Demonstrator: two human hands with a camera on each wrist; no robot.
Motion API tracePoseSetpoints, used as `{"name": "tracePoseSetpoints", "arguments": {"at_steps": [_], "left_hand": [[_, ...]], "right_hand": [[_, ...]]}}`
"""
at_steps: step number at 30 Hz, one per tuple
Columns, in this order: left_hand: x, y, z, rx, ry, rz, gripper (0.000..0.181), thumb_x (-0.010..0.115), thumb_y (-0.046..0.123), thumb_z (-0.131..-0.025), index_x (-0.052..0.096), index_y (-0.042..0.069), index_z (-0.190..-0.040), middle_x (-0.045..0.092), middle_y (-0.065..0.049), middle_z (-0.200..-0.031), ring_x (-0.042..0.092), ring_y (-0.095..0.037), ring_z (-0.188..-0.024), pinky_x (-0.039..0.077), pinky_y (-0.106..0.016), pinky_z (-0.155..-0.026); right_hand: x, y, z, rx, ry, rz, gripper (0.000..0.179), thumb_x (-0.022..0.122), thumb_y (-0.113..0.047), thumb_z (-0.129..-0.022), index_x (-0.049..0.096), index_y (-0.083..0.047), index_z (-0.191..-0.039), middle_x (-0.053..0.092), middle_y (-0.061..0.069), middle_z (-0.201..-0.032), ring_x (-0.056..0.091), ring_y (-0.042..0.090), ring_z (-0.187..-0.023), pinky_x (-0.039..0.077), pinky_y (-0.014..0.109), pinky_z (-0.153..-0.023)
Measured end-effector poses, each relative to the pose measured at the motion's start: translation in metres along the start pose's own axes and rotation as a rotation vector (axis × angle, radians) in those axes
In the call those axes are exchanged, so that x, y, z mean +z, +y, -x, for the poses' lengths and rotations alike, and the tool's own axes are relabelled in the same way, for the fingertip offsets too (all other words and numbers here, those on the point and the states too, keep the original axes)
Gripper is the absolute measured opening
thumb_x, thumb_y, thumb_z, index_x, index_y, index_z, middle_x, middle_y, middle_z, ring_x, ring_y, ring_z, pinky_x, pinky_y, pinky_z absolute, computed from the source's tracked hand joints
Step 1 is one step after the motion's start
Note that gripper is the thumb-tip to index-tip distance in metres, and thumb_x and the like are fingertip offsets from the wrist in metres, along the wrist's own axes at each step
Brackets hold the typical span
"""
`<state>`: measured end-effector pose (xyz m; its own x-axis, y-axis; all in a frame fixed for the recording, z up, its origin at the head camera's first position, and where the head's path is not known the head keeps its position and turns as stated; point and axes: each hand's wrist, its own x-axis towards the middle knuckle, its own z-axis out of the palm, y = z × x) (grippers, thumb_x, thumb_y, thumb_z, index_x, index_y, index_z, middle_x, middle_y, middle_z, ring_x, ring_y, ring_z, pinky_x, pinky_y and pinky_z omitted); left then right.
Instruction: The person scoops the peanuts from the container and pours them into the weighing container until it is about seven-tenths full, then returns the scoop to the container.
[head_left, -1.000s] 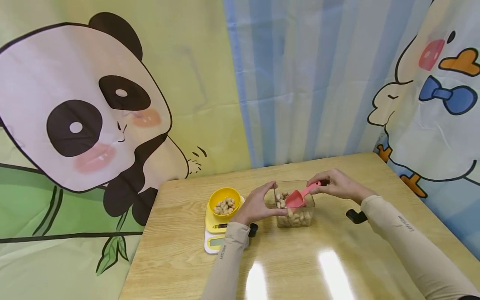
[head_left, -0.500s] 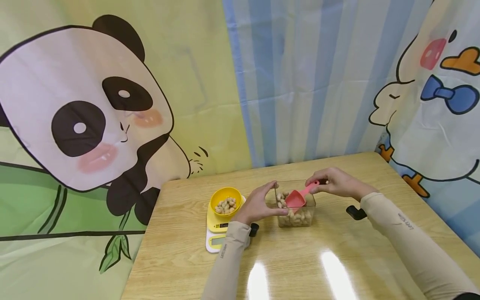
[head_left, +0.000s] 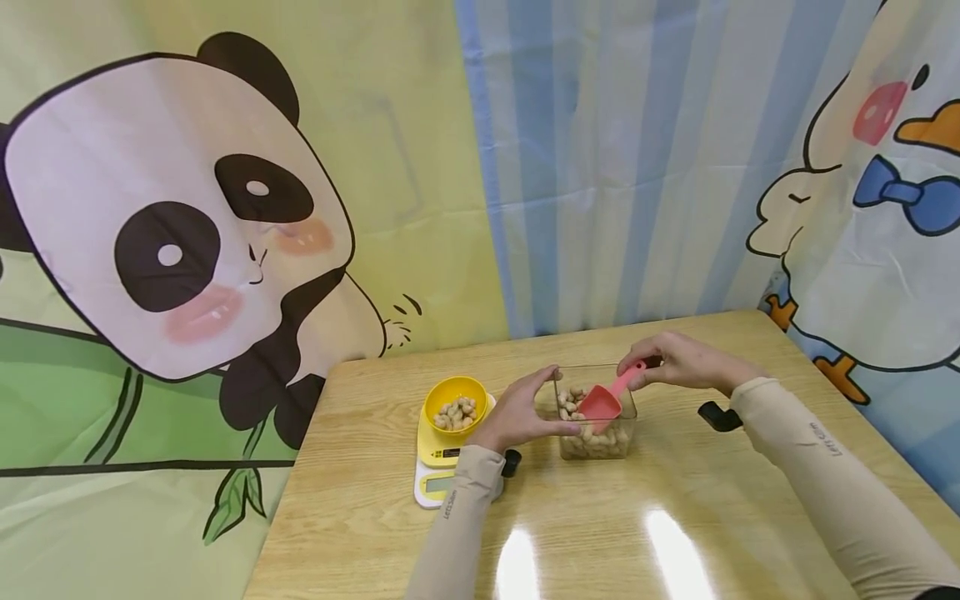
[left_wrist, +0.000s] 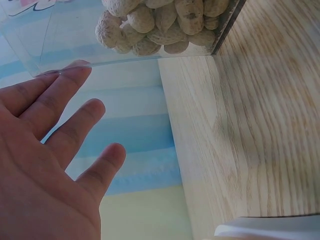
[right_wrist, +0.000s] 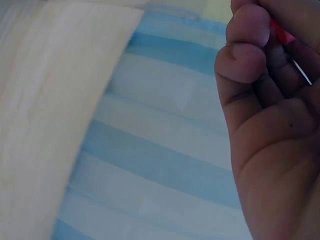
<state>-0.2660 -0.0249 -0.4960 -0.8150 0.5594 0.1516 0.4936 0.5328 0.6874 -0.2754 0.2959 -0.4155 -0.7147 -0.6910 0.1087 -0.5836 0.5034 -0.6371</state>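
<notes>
A clear plastic container (head_left: 628, 437) holding peanuts (left_wrist: 160, 25) stands on the table. Around its left side my left hand (head_left: 517, 414) is spread, thumb along the front and fingertips at the back left rim. In the left wrist view, extended fingers (left_wrist: 75, 80) touch the see-through wall. My right hand (head_left: 675, 362) pinches the handle of a pink scoop (head_left: 602, 404) from above the container's right side. The scoop's bowl leans down over the peanuts, its inside facing up. In the right wrist view, curled fingers hide most of the scoop.
Left of the container, a yellow bowl (head_left: 446, 392) with peanuts sits on a yellow and white kitchen scale (head_left: 431, 492). Black objects (head_left: 720, 417) lie near both wrists. A printed curtain (head_left: 420, 167) hangs behind the wooden table (head_left: 360, 450).
The whole head view has shifted slightly. Both hands keep their hold, and the scoop's bowl has only tilted a little within the container.
</notes>
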Motion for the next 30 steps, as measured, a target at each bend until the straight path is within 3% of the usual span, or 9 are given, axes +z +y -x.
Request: {"name": "tracePoseSetpoints", "arguments": {"at_steps": [6,10,18,30], "left_hand": [[-0.002,0.000,0.000,0.011,0.007,0.010,0.109,0.078,0.074,-0.071,0.031,0.031,-0.160,0.048,0.014,-0.150,0.041,-0.014,-0.142,0.039,-0.048,-0.114],[0.001,-0.002,-0.002,0.024,0.007,-0.003,0.109,0.077,0.075,-0.071,0.030,0.033,-0.160,0.047,0.014,-0.151,0.041,-0.014,-0.142,0.040,-0.048,-0.113],[0.003,-0.004,0.000,-0.005,0.009,0.004,0.109,0.076,0.078,-0.069,0.031,0.036,-0.159,0.048,0.018,-0.149,0.043,-0.015,-0.141,0.041,-0.048,-0.112],[0.005,-0.005,-0.001,0.002,0.015,-0.007,0.108,0.076,0.078,-0.070,0.031,0.036,-0.158,0.048,0.018,-0.149,0.042,-0.013,-0.141,0.041,-0.048,-0.112]], "right_hand": [[0.002,-0.012,-0.008,-0.069,-0.020,0.067,0.019,0.076,-0.024,-0.091,0.077,-0.020,-0.110,0.071,-0.010,-0.094,0.062,0.009,-0.076,0.054,0.028,-0.065],[0.006,-0.006,-0.006,-0.009,0.017,0.042,0.020,0.077,-0.025,-0.090,0.077,-0.020,-0.110,0.073,-0.009,-0.099,0.063,0.010,-0.076,0.054,0.028,-0.065],[0.019,0.017,0.008,0.106,0.078,-0.055,0.025,0.075,-0.031,-0.092,0.077,-0.018,-0.113,0.069,-0.006,-0.084,0.052,0.009,-0.063,0.047,0.026,-0.056],[0.025,0.019,0.011,0.085,0.155,-0.121,0.019,0.075,-0.026,-0.093,0.077,-0.018,-0.110,0.064,-0.006,-0.066,0.044,0.007,-0.054,0.044,0.026,-0.050]]}}
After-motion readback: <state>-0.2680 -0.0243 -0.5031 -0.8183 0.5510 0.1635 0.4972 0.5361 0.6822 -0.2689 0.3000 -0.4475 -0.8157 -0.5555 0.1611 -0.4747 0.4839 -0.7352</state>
